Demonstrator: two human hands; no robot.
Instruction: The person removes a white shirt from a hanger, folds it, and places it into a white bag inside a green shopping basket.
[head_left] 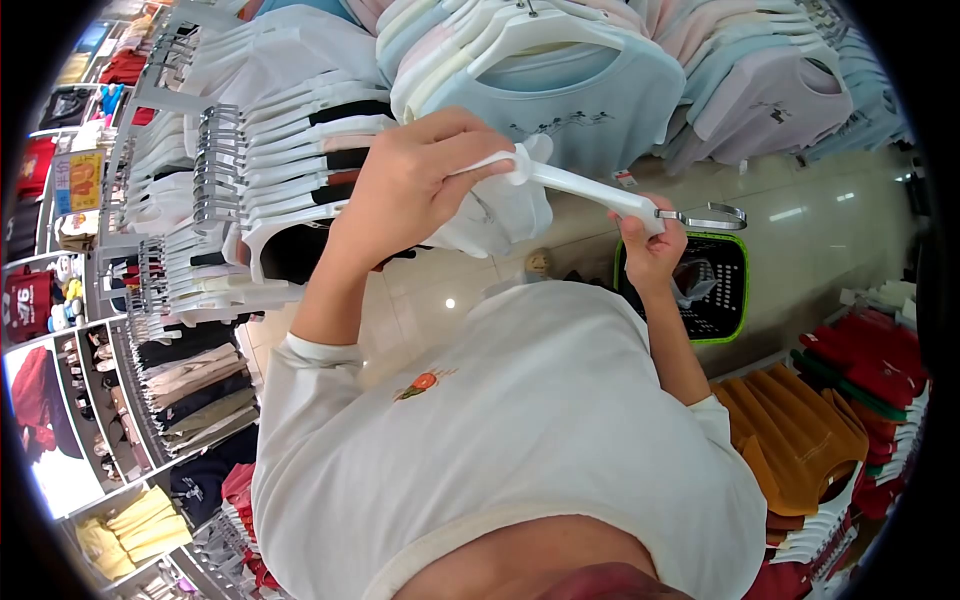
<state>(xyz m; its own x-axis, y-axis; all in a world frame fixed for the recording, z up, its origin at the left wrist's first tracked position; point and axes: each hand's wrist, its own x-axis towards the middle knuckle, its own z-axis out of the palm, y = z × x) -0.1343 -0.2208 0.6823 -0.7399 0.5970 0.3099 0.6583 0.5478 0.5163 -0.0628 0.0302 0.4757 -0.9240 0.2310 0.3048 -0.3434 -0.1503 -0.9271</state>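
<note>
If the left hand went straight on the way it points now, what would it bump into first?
Past the white plastic hanger it holds, the left hand would probably meet the dark-printed, light-blue shirt hanging ahead, though depth is unclear.

Fingers of left hand (pixel 415 188) hide part of white hanger (pixel 585 186); right hand (pixel 656 254) partly covers basket (pixel 716 322) below its fingers; tag (pixel 625 179) above them too small to read.

I see room to pass right of the right hand (pixel 655 250), over tiled floor (pixel 815 232); a basket (pixel 730 290) stands beneath, and a light blue shirt (pixel 570 108) blocks the top centre.
</note>
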